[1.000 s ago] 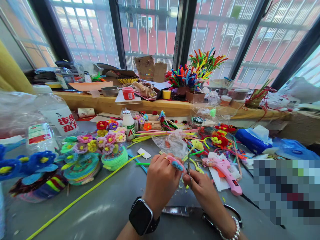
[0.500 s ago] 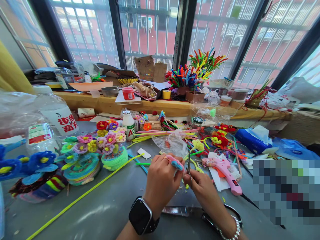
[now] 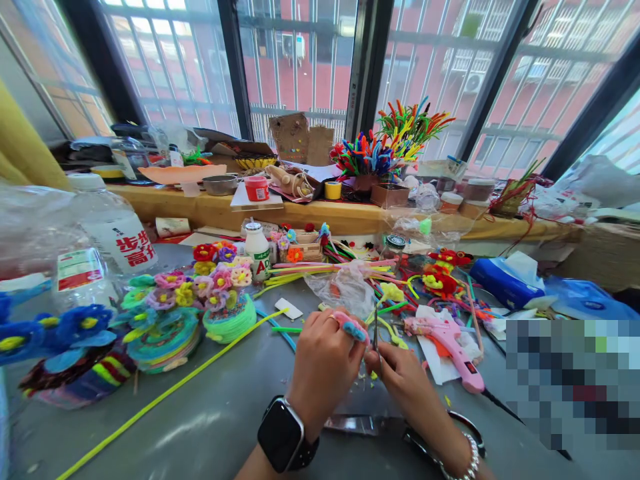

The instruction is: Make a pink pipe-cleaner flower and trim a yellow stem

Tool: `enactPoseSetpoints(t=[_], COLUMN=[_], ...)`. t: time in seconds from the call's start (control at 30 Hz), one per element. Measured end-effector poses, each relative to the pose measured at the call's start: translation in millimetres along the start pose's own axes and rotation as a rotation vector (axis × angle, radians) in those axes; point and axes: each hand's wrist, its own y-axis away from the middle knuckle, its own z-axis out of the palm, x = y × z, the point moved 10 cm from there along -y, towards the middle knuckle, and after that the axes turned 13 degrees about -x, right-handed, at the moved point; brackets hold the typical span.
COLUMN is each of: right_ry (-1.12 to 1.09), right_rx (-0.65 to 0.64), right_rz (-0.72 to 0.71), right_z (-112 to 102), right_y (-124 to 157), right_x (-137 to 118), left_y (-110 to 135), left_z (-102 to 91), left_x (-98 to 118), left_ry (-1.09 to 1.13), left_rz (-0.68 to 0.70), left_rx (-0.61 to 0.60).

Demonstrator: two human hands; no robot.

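My left hand [image 3: 327, 360], wearing a watch, is closed around a fuzzy pink-and-blue pipe cleaner piece [image 3: 353, 328]. Close beside it, my right hand [image 3: 400, 373] grips small scissors [image 3: 377, 327], their slim dark blades pointing up near my left fingertips. The handles are mostly hidden by my fingers. Just beyond the blades is a pale yellow fuzzy piece [image 3: 391, 291]; whether my left hand holds its stem I cannot tell. Under my wrists lies a larger pair of scissors [image 3: 350, 423] with dark handles. Small yellow scraps [image 3: 373, 377] dot the table below my hands.
A pink glue gun [image 3: 453, 343] rests on white paper to the right. Pipe cleaner flower pots [image 3: 230, 319] and clear bottles [image 3: 115, 223] stand at left. A long yellow pipe cleaner [image 3: 175, 390] crosses the table. Behind are a white bottle [image 3: 257, 252] and a tissue pack [image 3: 505, 281].
The pale yellow piece has shifted slightly left and down. The scissors and my right fingers have moved a little, and the blades look closer together. My left hand stays nearly in place.
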Motion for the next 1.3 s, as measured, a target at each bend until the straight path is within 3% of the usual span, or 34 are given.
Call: enactPoseSetpoints(t=[0.33, 0.67, 1.3], right_ry=[-0.065, 0.002, -0.048], right_rx=[-0.059, 0.014, -0.02], right_rz=[-0.098, -0.035, -0.083], right_z=[8.5, 1.6, 5.1], right_y=[2.6, 1.3, 0.9], right_x=[-13.6, -6.3, -11.0], left_y=[0.7, 0.9, 0.0], left_z=[1.9, 4.6, 5.2], left_x=[-0.2, -3.8, 0.2], left_ry=[0.009, 0.028, 0.017], left_rz=[-0.022, -0.045, -0.04], left_rx=[0.026, 0.01, -0.004])
